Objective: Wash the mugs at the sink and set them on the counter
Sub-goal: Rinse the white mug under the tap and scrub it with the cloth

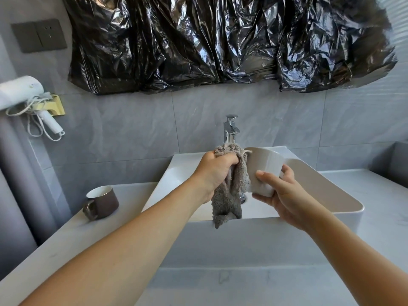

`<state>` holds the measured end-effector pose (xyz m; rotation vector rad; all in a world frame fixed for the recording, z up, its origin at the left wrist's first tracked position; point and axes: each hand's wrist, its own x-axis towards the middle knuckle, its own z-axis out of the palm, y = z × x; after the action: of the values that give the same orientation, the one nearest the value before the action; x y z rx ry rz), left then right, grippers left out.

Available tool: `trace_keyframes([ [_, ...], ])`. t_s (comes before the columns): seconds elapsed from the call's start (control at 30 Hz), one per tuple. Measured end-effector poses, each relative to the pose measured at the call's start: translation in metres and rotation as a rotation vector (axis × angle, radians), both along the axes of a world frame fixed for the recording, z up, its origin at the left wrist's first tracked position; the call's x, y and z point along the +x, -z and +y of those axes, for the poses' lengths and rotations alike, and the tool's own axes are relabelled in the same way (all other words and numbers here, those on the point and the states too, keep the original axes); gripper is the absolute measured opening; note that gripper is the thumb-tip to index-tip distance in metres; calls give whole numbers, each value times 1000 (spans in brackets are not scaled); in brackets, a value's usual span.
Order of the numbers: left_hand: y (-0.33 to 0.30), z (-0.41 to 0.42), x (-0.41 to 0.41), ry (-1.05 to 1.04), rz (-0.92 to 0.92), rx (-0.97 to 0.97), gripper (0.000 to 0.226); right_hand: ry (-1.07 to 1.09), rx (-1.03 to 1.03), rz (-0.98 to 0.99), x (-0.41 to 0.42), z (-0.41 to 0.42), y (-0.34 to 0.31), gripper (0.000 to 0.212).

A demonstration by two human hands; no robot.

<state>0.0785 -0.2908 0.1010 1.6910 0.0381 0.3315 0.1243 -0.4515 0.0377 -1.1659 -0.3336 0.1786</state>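
Left grip: the left hand (215, 171) is fisted around a bunched grey cloth (229, 186), fingers curled tight into the fabric, held over the sink.
Right grip: the right hand (284, 193) holds the white mug (266, 171) from below and the side, thumb pressed on the wall facing the camera, the other fingers wrapped round the far side.
Mugs, count: two. One white, in the hand; one brown (102, 203) with a pale inside.
White mug, place: in the air above the basin, tilted, its mouth turned away up and to the right, the cloth touching its left side (the handle seems to sit there, mostly hidden by the fabric).
Brown mug, place: upright on the worktop (72, 241) to the left of the sink, handle toward the camera, well apart from both hands.
Cloths, count: one; its loose end hangs down past the basin's front rim.
Sink (344, 195): one, white, rectangular, sitting on top of the grey worktop.
Tap (230, 129): one, chrome, at the back of the basin; I cannot tell whether water runs.
Wall: black plastic sheeting (220, 40) spread above the tap; one white hair dryer (22, 93) on a holder at the left; one dark socket plate (39, 35) above it.
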Motion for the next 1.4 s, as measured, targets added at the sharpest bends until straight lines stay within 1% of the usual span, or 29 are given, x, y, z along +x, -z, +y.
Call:
trace_keyframes([
  [0.03, 1, 1, 0, 0, -9, 12, 23, -11, 28, -5, -1, 0, 0, 84],
  [0.1, 5, 2, -1, 26, -42, 50, 29, -15, 76, -11, -3, 0, -1, 78],
  [0.13, 6, 1, -3, 40, -66, 96, 29, -5, 96, -8, -4, 1, -1, 75],
  [0.17, 10, 0, -3, 35, -96, 163, 22, 4, 116, -4, -4, 2, -1, 72],
  [0.2, 14, -3, -3, 8, -128, 224, 10, 14, 130, 1, -5, 3, -1, 70],
  [0.23, 19, -5, -2, -46, -156, 281, 10, 21, 131, 1, -6, 4, -2, 70],
  [0.27, 24, -7, -1, -115, -185, 327, 17, 25, 121, 1, -7, 4, -3, 71],
  [0.3, 28, -8, -1, -179, -214, 355, 19, 27, 106, 2, -8, 4, -3, 73],
  [0.37, 34, -7, 0, -241, -287, 411, 20, 19, 71, 8, -8, 4, -3, 80],
  [0.4, 35, -6, 0, -250, -303, 416, 23, 18, 46, 5, -8, 4, -3, 83],
  [0.5, 38, -3, 4, -217, -299, 323, 33, 28, -35, -5, -7, 4, -2, 91],
  [0.57, 39, -2, 6, -185, -288, 282, 33, 25, -55, -1, -4, 4, -1, 105],
  [0.6, 40, -2, 8, -188, -293, 269, 31, 17, -64, -4, -4, 5, -1, 108],
  [0.63, 40, -2, 9, -197, -307, 253, 28, 7, -77, -13, -3, 5, -1, 104],
  [0.73, 31, 2, 13, -207, -360, 249, 19, -78, -157, -29, -4, 2, -5, 75],
  [0.8, 22, 10, 17, -173, -393, 303, 26, -141, -272, -34, -3, -3, -10, 61],
  [0.83, 17, 16, 19, -151, -398, 350, 31, -140, -357, -51, -1, -6, -13, 60],
  [0.87, 13, 20, 19, -128, -397, 409, 33, -95, -463, -102, 0, -10, -19, 59],
  [0.9, 9, 25, 20, -100, -393, 468, 29, -8, -574, -193, 4, -13, -26, 55],
  [0.97, 0, 34, 20, -35, -358, 581, 16, 176, -731, -455, 11, -19, -42, 39],
  [1.0, -4, 36, 20, -1, -338, 636, 20, 217, -798, -602, 15, -20, -51, 31],
  [1.03, -8, 38, 20, 36, -317, 685, 25, 209, -866, -729, 17, -20, -60, 25],
  [1.07, -11, 38, 19, 70, -298, 725, 28, 174, -940, -815, 19, -17, -69, 21],
  [1.1, -13, 37, 18, 100, -283, 761, 28, 131, -1008, -849, 18, -14, -78, 15],
  [1.17, -15, 33, 16, 147, -261, 808, 29, 61, -1153, -812, 17, -7, -93, 8],
  [1.2, -15, 31, 16, 162, -255, 817, 29, 29, -1228, -765, 16, -5, -99, 9],
  [1.27, -14, 29, 18, 183, -253, 821, 27, -54, -1331, -655, 15, -2, -105, 17],
  [1.33, -14, 29, 20, 187, -255, 822, 23, -132, -1330, -583, 14, 0, -105, 19],
  [1.4, -14, 29, 20, 182, -255, 819, 22, -161, -1225, -520, 16, -1, -102, 21],
])
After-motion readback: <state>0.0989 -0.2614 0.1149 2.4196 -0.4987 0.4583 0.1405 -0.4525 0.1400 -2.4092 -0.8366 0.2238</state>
